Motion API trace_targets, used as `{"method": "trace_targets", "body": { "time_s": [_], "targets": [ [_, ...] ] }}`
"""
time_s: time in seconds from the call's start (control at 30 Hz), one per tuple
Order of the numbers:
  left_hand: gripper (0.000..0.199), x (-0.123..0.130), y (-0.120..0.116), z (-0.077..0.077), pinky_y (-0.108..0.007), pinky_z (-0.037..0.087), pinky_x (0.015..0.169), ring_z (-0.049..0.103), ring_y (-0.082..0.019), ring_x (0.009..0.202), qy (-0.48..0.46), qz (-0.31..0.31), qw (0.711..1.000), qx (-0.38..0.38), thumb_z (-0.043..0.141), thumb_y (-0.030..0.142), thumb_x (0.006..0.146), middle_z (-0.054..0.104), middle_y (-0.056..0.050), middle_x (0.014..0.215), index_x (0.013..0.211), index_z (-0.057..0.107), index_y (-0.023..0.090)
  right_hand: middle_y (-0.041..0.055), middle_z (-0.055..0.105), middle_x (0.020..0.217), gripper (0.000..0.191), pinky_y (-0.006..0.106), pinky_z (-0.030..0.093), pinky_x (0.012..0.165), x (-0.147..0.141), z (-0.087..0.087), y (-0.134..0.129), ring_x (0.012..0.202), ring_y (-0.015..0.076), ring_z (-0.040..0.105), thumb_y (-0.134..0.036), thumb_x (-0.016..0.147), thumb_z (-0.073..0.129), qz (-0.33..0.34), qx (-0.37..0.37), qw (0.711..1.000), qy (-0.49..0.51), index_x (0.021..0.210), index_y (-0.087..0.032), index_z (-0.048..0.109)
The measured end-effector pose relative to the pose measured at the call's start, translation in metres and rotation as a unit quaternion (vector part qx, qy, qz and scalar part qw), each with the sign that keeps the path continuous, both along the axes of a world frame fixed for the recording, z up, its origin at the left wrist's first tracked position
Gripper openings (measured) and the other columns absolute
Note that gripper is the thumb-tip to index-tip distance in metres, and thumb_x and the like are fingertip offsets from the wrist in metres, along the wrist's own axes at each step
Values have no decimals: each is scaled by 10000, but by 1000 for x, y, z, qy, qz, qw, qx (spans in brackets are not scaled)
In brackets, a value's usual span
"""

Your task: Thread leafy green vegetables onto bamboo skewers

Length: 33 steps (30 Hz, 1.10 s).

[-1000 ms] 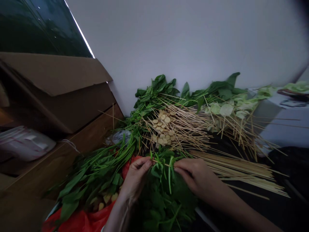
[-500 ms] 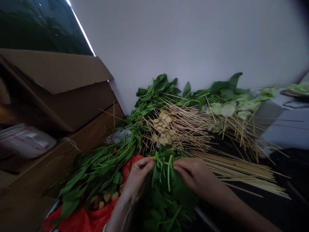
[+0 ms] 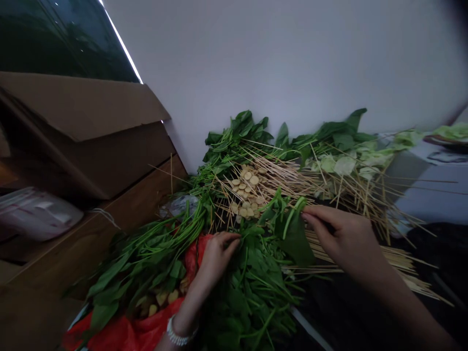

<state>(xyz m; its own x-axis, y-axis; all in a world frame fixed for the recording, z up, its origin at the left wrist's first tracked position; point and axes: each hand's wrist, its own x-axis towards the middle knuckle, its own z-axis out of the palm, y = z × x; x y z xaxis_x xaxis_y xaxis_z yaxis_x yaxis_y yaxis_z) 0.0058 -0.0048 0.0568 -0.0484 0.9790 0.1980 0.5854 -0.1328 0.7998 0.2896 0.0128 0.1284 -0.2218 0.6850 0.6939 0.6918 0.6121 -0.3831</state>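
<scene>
My right hand (image 3: 338,234) pinches a thin skewer, mostly hidden by the fingers, with folded leafy greens (image 3: 295,234) hanging from it. Those leaves are held over the loose skewers and the edge of the greens pile. My left hand (image 3: 217,256), wearing a beaded bracelet (image 3: 177,334), reaches to the upper left side of a pile of loose leafy greens (image 3: 252,287). Its thumb and forefinger are slightly apart at the leaves, and nothing shows between them. Just beyond lie skewers threaded with pale round slices (image 3: 248,183).
Bare skewers (image 3: 398,265) lie at right, near skewered pale cabbage leaves (image 3: 345,165). More greens (image 3: 241,129) rest against the wall. At left are greens (image 3: 146,263) over a red plastic bag (image 3: 124,331), a cardboard box (image 3: 109,156) and a plastic tub (image 3: 40,214).
My right hand has moved right and up, carrying the skewered greens away from my left hand. My left hand has let go of them and stays near the pile.
</scene>
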Motion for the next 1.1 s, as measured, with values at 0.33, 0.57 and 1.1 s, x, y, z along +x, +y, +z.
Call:
{"method": "trace_targets", "body": {
  "time_s": [0.33,0.57,1.1],
  "targets": [
    [201,1,11,-8,-356,440,832,634,-269,916,101,31,994,16,668,191,757,753,-89,921,913,779,253,51,767,915,206,306,567,731,-5,0,-2,825,213,727,-233,916,513,26,-25,999,3,909,-211,718],
    [261,-10,-1,25,-236,491,699,651,-156,754,-340,72,938,-8,785,327,711,740,-44,858,930,748,189,10,747,841,191,250,513,691,-15,1,-10,746,151,691,-205,925,518,114,-116,987,12,872,-210,702],
    [346,12,-18,34,-186,522,601,652,-103,618,-553,54,822,-125,881,282,611,715,-14,720,892,728,152,22,714,808,283,277,449,705,-41,-12,-19,737,156,643,-203,958,458,196,-219,955,-28,786,-205,682]
  ]
}}
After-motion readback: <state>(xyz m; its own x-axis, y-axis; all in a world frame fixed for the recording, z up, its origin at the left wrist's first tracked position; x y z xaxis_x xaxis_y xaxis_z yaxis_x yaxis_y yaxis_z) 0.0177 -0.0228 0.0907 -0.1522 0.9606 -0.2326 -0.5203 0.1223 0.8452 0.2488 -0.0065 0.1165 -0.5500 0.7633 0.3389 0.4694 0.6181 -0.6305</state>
